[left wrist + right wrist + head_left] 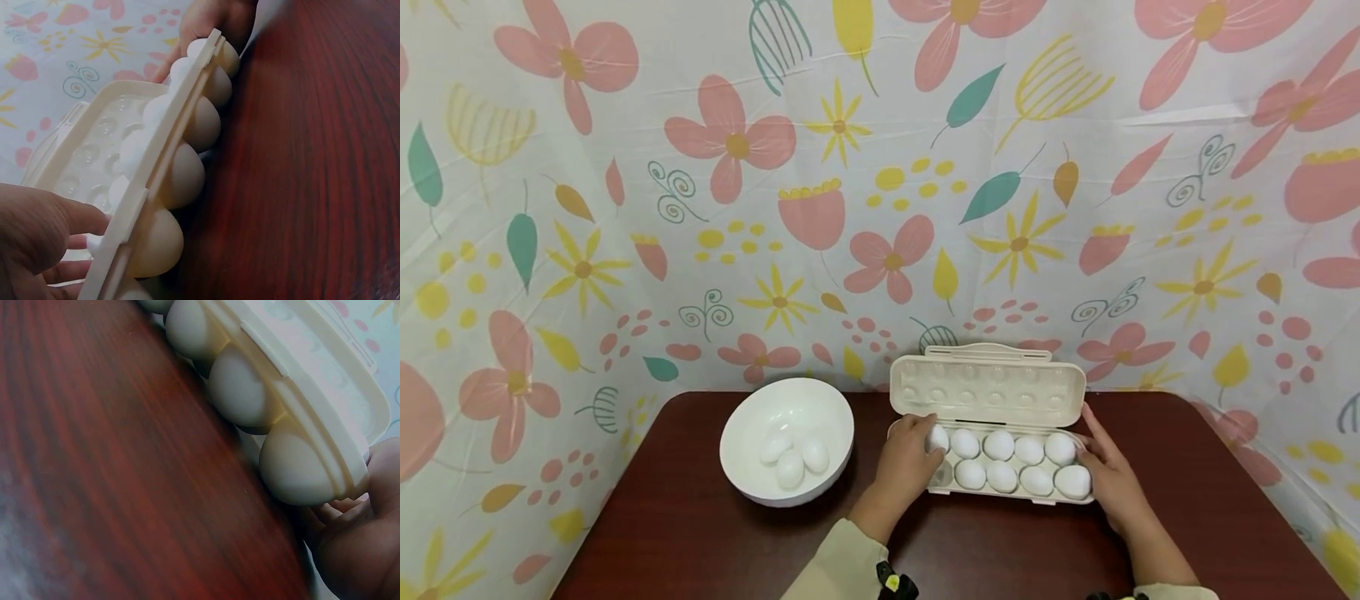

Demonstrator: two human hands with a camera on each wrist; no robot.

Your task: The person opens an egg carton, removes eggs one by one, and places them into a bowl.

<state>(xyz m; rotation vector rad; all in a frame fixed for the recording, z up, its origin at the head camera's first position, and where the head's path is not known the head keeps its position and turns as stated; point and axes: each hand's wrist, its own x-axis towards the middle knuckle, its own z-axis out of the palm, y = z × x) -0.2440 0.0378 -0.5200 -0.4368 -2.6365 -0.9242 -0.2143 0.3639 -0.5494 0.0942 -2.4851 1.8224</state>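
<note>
A cream egg carton [988,417] stands on the table with its lid raised at the back. White eggs [998,445] fill most of its cups, and one cup [942,475] near the left front holds none. At the left end my left hand [910,454] pinches a white egg [937,438] in the back row between thumb and fingers; the hand hides the carton's leftmost cups. My right hand [1112,479] grips the carton's right end, its thumb by the end eggs. In the right wrist view, that hand's fingers [331,512] curl at the carton's end.
Left of the carton, a white bowl [752,467] holds 3 white eggs [790,468]. Both stand on a dark red-brown wooden table [1000,550]. Behind the table hangs a white cloth [880,325] printed with flowers and leaves.
</note>
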